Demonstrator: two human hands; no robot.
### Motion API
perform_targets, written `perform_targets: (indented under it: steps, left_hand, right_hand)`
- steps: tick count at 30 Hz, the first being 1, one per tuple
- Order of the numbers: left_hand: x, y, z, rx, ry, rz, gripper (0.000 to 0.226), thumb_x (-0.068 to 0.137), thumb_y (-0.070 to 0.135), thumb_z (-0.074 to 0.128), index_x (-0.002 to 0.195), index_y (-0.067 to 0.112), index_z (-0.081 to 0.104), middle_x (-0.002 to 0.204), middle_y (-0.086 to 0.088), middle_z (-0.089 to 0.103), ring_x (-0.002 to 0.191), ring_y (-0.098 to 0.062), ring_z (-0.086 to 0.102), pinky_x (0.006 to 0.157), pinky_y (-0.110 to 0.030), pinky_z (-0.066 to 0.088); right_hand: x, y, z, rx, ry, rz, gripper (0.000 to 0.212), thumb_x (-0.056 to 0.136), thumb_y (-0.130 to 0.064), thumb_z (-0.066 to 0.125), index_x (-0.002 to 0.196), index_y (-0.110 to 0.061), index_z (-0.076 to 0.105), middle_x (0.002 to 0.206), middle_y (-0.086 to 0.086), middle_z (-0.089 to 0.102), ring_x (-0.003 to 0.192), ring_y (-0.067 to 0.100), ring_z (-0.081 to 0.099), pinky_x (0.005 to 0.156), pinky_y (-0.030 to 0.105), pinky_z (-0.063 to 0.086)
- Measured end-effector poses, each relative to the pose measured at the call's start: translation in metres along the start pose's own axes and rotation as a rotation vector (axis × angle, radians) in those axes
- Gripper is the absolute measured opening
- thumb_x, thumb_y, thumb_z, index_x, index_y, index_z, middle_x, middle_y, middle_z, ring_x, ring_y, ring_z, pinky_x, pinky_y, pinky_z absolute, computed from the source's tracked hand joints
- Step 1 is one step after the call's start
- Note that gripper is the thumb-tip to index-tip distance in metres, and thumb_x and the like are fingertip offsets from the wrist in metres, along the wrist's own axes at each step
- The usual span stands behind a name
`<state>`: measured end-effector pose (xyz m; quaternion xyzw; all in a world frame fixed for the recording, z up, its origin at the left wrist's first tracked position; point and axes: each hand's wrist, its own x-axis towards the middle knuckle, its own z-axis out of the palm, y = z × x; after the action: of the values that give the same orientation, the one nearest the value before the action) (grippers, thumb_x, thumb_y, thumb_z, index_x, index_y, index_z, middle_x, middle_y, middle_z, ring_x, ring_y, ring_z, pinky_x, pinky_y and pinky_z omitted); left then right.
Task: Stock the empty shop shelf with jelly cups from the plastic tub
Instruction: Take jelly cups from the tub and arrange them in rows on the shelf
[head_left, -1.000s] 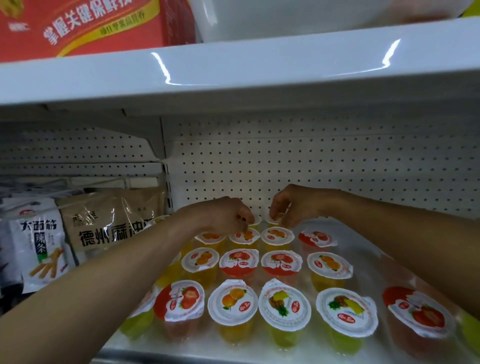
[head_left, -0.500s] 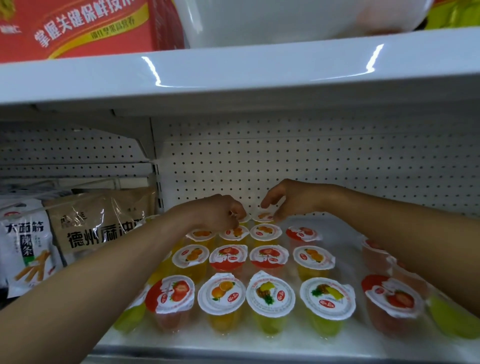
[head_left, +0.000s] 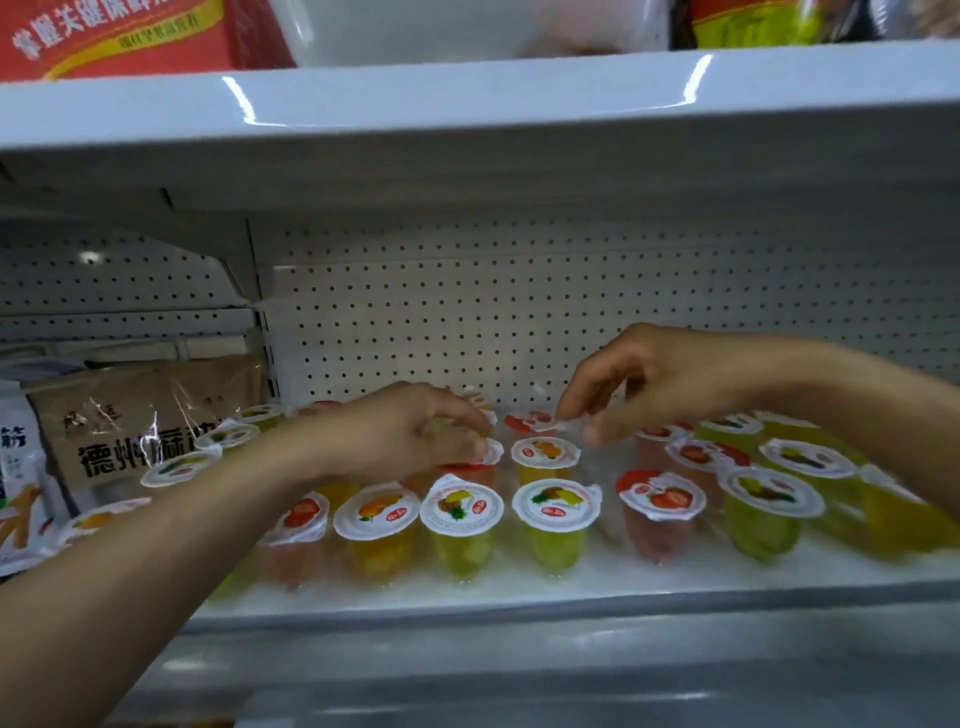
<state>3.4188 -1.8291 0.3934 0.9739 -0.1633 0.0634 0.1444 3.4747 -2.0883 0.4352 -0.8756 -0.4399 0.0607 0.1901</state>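
Several jelly cups with white fruit-print lids stand in rows on the white shelf (head_left: 519, 597); a pineapple one (head_left: 557, 505) is in the front row. My left hand (head_left: 405, 434) reaches over the middle rows with its fingers curled, the tips pinched on the lid rim of a jelly cup (head_left: 491, 451). My right hand (head_left: 644, 379) hovers near the back row, thumb and forefinger apart, just above a red strawberry cup (head_left: 532, 420). The translucent plastic tub (head_left: 467, 26) sits on the shelf above.
A perforated white back wall (head_left: 519, 322) closes the shelf. Snack bags (head_left: 145, 415) fill the bay to the left, beyond a bracket. A red box (head_left: 114, 36) stands beside the tub. More cups crowd the right side (head_left: 769, 493).
The view has shifted so more cups on the right show. My right hand has lifted off the back row and spread its fingers. My left hand has drawn slightly toward me.
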Motion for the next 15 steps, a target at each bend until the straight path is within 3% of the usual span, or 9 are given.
perform_targets:
  steps: [3, 7, 11, 15]
  left_hand:
    - [-0.009, 0.008, 0.001, -0.013, -0.041, -0.018, 0.071, 0.067, 0.089, 0.04, 0.12, 0.047, 0.061, 0.126, 0.032, 0.054, 0.117, 0.004, 0.053, 0.105, -0.03, 0.043]
    - [-0.013, 0.014, 0.001, 0.001, -0.057, -0.027, 0.054, 0.076, 0.073, 0.048, 0.121, 0.047, 0.062, 0.117, 0.035, 0.057, 0.111, 0.01, 0.053, 0.1, -0.023, 0.043]
    - [-0.015, 0.012, 0.002, -0.034, -0.075, -0.032, 0.035, 0.089, 0.051, 0.059, 0.123, 0.043, 0.062, 0.109, 0.039, 0.053, 0.106, 0.013, 0.053, 0.086, -0.003, 0.039]
    - [-0.01, 0.003, 0.0, -0.011, -0.053, -0.043, 0.034, 0.089, 0.055, 0.057, 0.12, 0.044, 0.064, 0.121, 0.028, 0.058, 0.112, 0.004, 0.055, 0.099, -0.023, 0.045]
  right_hand:
    - [-0.024, -0.006, -0.003, -0.07, -0.148, 0.12, 0.048, 0.066, -0.053, 0.076, 0.112, -0.045, 0.063, 0.112, -0.03, 0.06, 0.1, -0.016, 0.052, 0.08, 0.01, 0.044]
    - [-0.038, -0.011, 0.004, -0.177, -0.252, 0.219, 0.059, 0.072, -0.044, 0.081, 0.123, -0.047, 0.052, 0.115, -0.033, 0.049, 0.103, -0.01, 0.048, 0.08, 0.007, 0.041]
    - [-0.04, -0.013, 0.011, -0.248, -0.274, 0.262, 0.057, 0.071, -0.038, 0.083, 0.119, -0.044, 0.053, 0.111, -0.027, 0.053, 0.1, -0.005, 0.053, 0.081, 0.012, 0.046]
    - [-0.034, -0.008, 0.014, -0.278, -0.24, 0.254, 0.042, 0.072, -0.037, 0.082, 0.106, -0.042, 0.058, 0.106, -0.018, 0.063, 0.096, 0.004, 0.061, 0.089, 0.03, 0.053]
